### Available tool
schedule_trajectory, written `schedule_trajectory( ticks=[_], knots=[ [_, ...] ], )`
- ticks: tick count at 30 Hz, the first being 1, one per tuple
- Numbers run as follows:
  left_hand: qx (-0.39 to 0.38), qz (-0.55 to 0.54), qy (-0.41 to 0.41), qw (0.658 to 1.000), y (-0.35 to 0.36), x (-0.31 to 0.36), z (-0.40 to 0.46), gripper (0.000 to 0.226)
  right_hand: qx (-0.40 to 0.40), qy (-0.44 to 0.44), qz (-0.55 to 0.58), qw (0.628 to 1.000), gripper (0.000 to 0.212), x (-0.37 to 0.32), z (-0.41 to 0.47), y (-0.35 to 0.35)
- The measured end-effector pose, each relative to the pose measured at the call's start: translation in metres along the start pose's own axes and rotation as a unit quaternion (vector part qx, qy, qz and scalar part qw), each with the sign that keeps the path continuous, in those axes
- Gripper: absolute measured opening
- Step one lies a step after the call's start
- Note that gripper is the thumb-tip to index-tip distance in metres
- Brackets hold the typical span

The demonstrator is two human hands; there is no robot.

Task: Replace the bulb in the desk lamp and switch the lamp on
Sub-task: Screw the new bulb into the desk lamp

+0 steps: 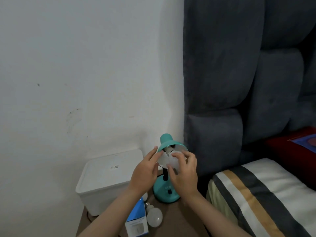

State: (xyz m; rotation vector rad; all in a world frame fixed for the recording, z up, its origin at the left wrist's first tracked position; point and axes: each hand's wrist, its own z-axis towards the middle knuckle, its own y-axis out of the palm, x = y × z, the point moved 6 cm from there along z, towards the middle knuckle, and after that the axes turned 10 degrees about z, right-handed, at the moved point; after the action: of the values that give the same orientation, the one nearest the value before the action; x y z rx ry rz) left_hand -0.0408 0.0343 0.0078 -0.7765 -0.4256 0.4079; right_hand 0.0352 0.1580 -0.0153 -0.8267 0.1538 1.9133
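A teal desk lamp stands on a small brown table; its round base (pixel 166 192) carries a black switch, and its shade (pixel 168 142) tilts toward me. Inside the shade sits a white bulb (pixel 174 159). My right hand (pixel 183 171) has its fingers wrapped around that bulb. My left hand (pixel 145 171) rests against the shade's left rim with fingers apart, steadying it. A second white bulb (pixel 154 218) lies loose on the table in front of the lamp, beside a blue and white bulb box (pixel 136 219).
A white lidded plastic box (pixel 106 178) stands left of the lamp against the white wall. A dark grey padded headboard (pixel 239 82) rises right behind the lamp. A bed with a striped cover (pixel 256 194) borders the table's right side.
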Motion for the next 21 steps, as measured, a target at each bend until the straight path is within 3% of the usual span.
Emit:
schedule_trajectory(
  ticks=[8, 14, 21],
  knots=[
    [0.027, -0.030, -0.002, 0.999, 0.002, -0.002, 0.004, 0.042, 0.021, 0.015, 0.025, 0.999, 0.044, 0.006, 0.007, 0.009],
    [0.035, -0.056, -0.006, 0.998, -0.005, -0.003, 0.008, 0.039, -0.023, -0.021, 0.025, 0.999, 0.057, 0.008, 0.005, 0.017],
    [0.033, -0.053, -0.016, 0.998, -0.005, -0.002, 0.009, 0.040, -0.024, 0.011, 0.040, 0.999, 0.055, 0.013, 0.005, 0.008]
  ],
)
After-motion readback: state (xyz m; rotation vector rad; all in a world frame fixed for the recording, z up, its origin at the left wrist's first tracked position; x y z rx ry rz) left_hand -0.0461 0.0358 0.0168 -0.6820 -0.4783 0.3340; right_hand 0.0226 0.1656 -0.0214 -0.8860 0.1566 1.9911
